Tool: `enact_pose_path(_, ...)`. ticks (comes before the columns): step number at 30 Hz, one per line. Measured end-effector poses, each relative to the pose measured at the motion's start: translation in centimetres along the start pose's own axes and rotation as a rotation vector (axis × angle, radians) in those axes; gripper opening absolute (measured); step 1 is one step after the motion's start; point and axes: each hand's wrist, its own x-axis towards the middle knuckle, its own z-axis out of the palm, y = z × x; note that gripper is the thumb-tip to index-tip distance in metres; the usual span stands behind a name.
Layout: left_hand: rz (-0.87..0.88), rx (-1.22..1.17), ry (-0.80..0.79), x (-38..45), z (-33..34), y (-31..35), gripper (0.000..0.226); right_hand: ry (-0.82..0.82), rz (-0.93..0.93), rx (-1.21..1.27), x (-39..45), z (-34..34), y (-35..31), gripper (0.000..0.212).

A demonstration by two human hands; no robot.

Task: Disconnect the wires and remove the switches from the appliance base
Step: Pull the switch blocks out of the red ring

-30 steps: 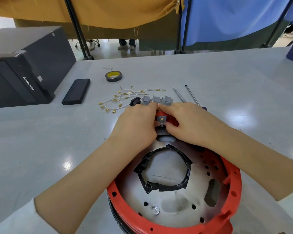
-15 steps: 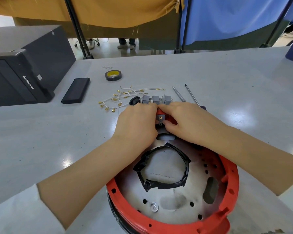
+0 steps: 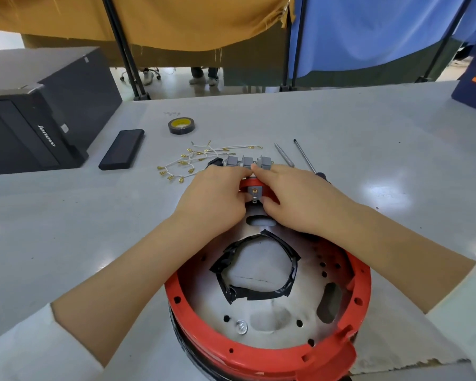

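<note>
The round appliance base [image 3: 270,353] has a red rim and a grey metal floor with black tape in its middle. A small grey switch [image 3: 254,193] sits in the far wall of the rim. My left hand [image 3: 215,199] and my right hand [image 3: 294,199] pinch this switch from both sides, fingers curled over the rim. Three grey switches [image 3: 248,161] lie in a row on the table just beyond my fingers. A pile of white wires with gold terminals [image 3: 201,158] lies to their left.
Two screwdrivers [image 3: 300,155] lie right of the loose switches. A roll of black tape [image 3: 181,125], a flat black case [image 3: 122,152] and a black computer tower [image 3: 36,111] stand at the far left. A loose screw [image 3: 241,326] rests on the base floor.
Both hands stay on the switch at the far rim; fingertips shifted slightly over the rim. The view has shifted slightly.
</note>
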Motion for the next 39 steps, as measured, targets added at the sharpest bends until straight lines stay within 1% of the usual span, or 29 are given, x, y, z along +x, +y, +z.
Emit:
enact_pose_path(3,-0.012,0.04,0.022,0.1,0.4,0.0,0.037,0.053,-0.017,-0.021,-0.2,0.4,0.0,0.058)
enact_pose_path(7,-0.024,0.135,0.029,0.1,0.7,-0.1,0.033,0.1,-0.037,-0.044,-0.1,0.6,-0.1,0.054)
enact_pose_path(12,-0.048,0.199,-0.01,0.2,0.6,0.4,0.029,0.101,-0.025,-0.057,-0.1,0.6,-0.1,0.041)
enact_pose_path(15,-0.055,0.27,-0.031,0.1,0.4,0.8,0.031,0.09,-0.016,-0.049,0.0,0.6,-0.3,0.037)
enact_pose_path(18,-0.07,0.288,-0.022,0.0,0.3,1.0,0.032,0.08,0.003,-0.054,0.2,0.5,-0.4,0.034)
enact_pose_path(24,-0.059,0.277,-0.014,-0.1,0.7,1.0,0.023,0.077,0.016,-0.043,0.1,0.6,-0.4,0.033)
enact_pose_path(28,-0.046,0.299,-0.008,-0.2,1.0,1.0,0.03,0.073,0.024,-0.032,0.2,0.6,-0.5,0.035)
enact_pose_path(30,-0.035,0.247,-0.023,-0.3,1.0,0.8,0.03,0.061,0.01,-0.018,0.0,0.5,-0.4,0.038)
enact_pose_path(34,-0.021,0.038,-0.044,-0.4,0.4,0.2,0.02,0.053,-0.012,0.017,-0.2,0.1,-0.3,0.038)
enact_pose_path(37,-0.052,0.035,-0.017,0.0,0.3,0.1,0.021,0.071,-0.011,0.026,0.0,-0.1,-0.4,0.034)
enact_pose_path(39,-0.075,0.064,-0.009,0.1,0.4,0.3,0.016,0.07,0.003,0.03,0.1,0.0,-0.5,0.032)
